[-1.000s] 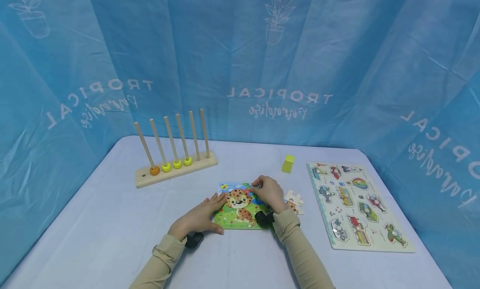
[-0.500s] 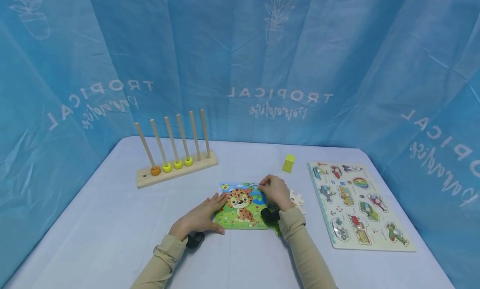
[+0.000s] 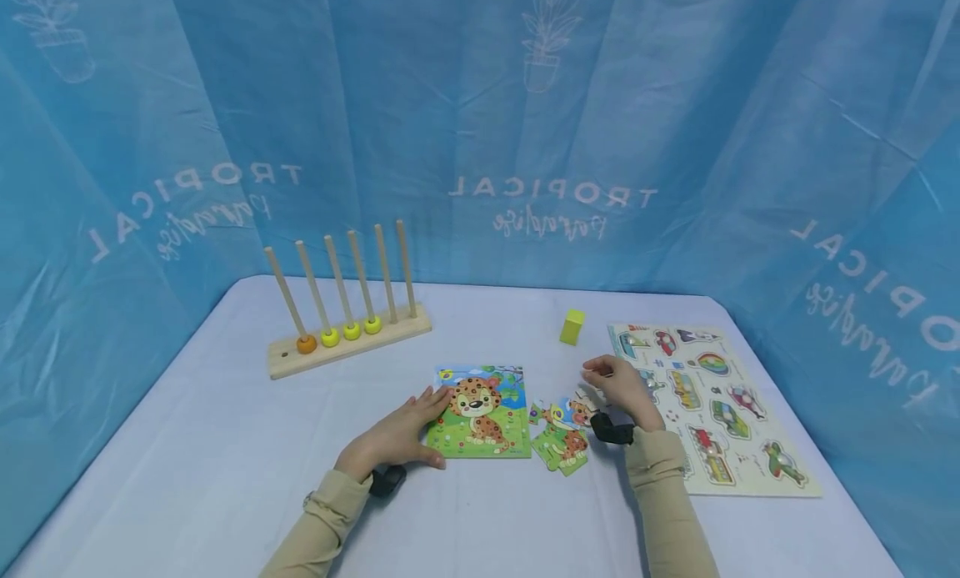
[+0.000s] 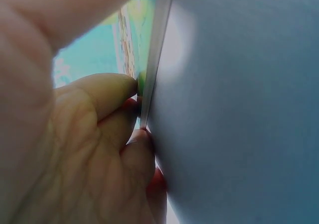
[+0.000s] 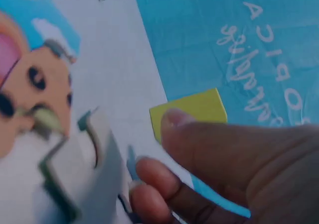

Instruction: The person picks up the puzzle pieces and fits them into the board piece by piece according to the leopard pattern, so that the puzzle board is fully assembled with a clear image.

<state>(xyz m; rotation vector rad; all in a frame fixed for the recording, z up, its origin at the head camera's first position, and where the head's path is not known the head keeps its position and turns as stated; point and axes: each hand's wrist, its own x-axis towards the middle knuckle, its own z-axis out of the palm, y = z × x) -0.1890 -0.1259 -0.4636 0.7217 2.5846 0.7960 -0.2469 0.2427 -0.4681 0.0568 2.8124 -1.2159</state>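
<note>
You're facing a blue curtain [image 3: 390, 136]; a peg rack [image 3: 347, 347] is holding beads [image 3: 306, 344]; a yellow block [image 3: 572, 327] is resting near a picture board [image 3: 752, 453].

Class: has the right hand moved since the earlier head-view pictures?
Yes: the right hand has moved rightward, away from the leopard puzzle, judged against the yellow block.

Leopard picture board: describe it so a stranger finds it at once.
On the white table, in the head view, find the left hand near the middle. The leopard picture board lies at its fingertips, left of the loose puzzle pieces. Unlike those and the vehicle board, it shows one whole seated leopard.
</note>
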